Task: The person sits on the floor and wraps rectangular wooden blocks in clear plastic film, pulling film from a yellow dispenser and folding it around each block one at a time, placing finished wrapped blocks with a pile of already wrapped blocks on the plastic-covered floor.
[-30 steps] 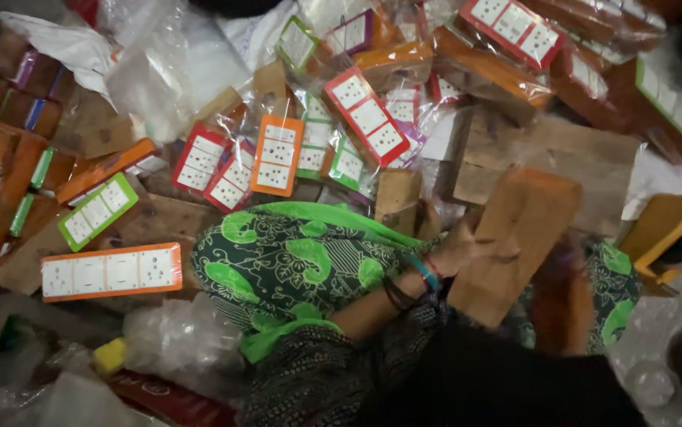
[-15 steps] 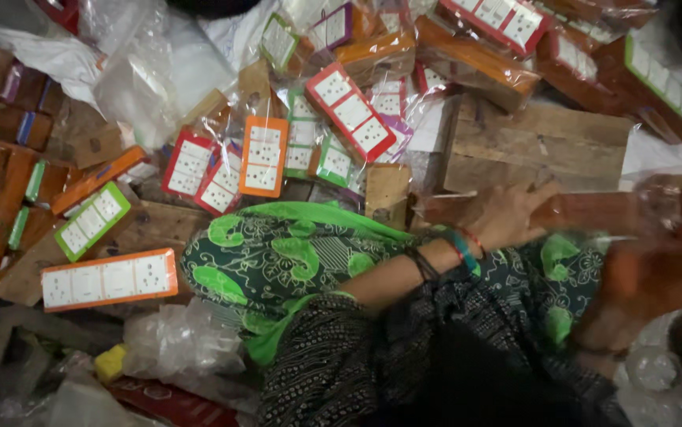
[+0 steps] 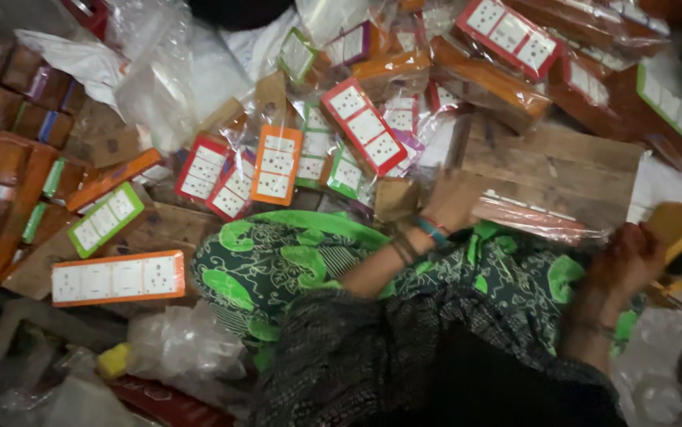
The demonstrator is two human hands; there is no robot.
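Currently, at the far left, an orange-framed switch board [image 3: 117,278] lies flat on the floor, with a green-framed board [image 3: 106,220] tilted just above it; neither is touched. Moving right, a fan of bagged boards, among them an orange-framed one [image 3: 276,166] and a red-framed one [image 3: 363,126], leans against the pile beyond my green-patterned lap [image 3: 293,261].

My left hand [image 3: 451,207] rests at the left end of a long bagged wooden board [image 3: 542,220], fingers curled around that end. The board lies across my lap, in front of a bare wooden panel [image 3: 550,162]. My right hand [image 3: 624,265] meets its right end, fingers bent, but I cannot tell whether they clamp the bag or only touch it. A yellow tool [image 3: 677,237] sits just beside that hand.

Handling note: the board is judged stiff and moderately light, while its clear plastic sleeve is slippery and loose. Grip the wood through the film at both ends, not the slack plastic.
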